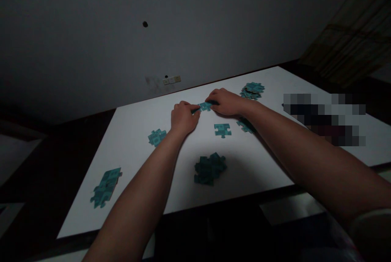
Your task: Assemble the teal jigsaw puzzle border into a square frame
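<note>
Teal jigsaw puzzle pieces (205,106) lie flat near the far side of the white table, between my two hands. My left hand (184,118) grips their left end with thumb and index finger. On the right end, the bent fingers of my right hand (226,102) hold the same pieces, partly covering them. Just nearer to me lies a single puzzle piece (222,130). Another small group of pieces (245,125) is partly hidden under my right forearm.
Piles of puzzle pieces lie at the back right (253,90), beside my left wrist (157,136) and at the front (210,168). Some joined pieces (106,186) rest at the left. A pixelated patch (324,119) covers something on the right. The white table (134,119) stands by a wall.
</note>
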Motion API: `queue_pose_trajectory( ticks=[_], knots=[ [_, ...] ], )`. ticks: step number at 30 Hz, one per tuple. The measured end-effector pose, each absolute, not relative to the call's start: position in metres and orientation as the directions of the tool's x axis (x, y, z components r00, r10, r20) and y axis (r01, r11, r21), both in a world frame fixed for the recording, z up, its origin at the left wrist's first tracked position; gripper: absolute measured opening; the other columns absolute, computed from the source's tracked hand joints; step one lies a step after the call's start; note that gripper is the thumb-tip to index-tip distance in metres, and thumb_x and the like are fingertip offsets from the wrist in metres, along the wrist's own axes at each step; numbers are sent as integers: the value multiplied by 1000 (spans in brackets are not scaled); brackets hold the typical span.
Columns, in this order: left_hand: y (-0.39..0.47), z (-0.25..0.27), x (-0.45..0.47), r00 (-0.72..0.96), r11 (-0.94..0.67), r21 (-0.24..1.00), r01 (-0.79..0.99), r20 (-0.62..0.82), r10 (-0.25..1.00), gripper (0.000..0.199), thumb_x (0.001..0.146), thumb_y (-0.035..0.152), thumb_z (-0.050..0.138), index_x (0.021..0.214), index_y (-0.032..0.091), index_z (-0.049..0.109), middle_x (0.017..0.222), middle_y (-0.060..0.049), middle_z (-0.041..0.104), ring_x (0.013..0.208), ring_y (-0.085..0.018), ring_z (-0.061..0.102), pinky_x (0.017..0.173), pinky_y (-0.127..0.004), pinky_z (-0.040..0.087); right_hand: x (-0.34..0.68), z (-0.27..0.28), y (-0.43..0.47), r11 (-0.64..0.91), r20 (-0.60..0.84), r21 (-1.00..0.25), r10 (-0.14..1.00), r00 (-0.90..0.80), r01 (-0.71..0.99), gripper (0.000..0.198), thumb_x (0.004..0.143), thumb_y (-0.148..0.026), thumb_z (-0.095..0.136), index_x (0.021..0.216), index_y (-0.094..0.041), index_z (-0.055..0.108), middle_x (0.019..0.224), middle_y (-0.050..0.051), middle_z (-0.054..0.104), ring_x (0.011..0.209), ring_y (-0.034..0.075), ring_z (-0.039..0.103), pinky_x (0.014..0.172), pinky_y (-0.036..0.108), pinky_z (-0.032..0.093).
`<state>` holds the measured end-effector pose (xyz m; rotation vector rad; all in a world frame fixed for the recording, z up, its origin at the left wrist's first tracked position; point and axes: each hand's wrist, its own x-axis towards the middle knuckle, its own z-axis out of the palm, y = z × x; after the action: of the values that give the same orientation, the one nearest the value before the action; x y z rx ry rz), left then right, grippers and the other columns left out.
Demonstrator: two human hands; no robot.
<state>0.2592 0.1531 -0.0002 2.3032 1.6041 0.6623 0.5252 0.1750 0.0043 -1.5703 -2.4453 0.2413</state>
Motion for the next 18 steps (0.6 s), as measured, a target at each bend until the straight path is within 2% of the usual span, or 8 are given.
queue_pose_trajectory(
  ticks=[8,14,16,18],
  knots=[
    [151,2,266,286,-343,421,840,193,939,32,118,42,81,140,36,103,154,-17,88,150,-49,76,131,-64,65,520,6,173,411,90,-245,911,-401,878,51,116,-30,76,163,-20,94,165,23,87,152,46,80,134,56,59],
    [148,5,268,302,-347,413,842,172,938,37,117,31,78,145,36,101,158,-15,87,153,-46,76,134,-61,63,517,15,167,416,122,-242,910,-397,877,48,117,-30,73,158,-18,94,162,22,88,152,44,78,134,53,58],
    [147,6,269,319,-363,419,832,174,932,38,118,28,77,147,36,100,158,-14,88,154,-45,77,135,-60,63,520,25,163,393,152,-285,919,-363,874,44,116,-30,72,151,-17,95,155,22,91,146,43,81,126,52,61],
    [146,7,269,325,-370,421,828,176,929,39,118,28,76,149,35,99,159,-15,88,154,-46,77,135,-61,63,526,37,159,345,94,-364,938,-334,866,34,115,-34,75,137,-20,97,135,18,96,127,41,86,112,51,64]
  ],
)
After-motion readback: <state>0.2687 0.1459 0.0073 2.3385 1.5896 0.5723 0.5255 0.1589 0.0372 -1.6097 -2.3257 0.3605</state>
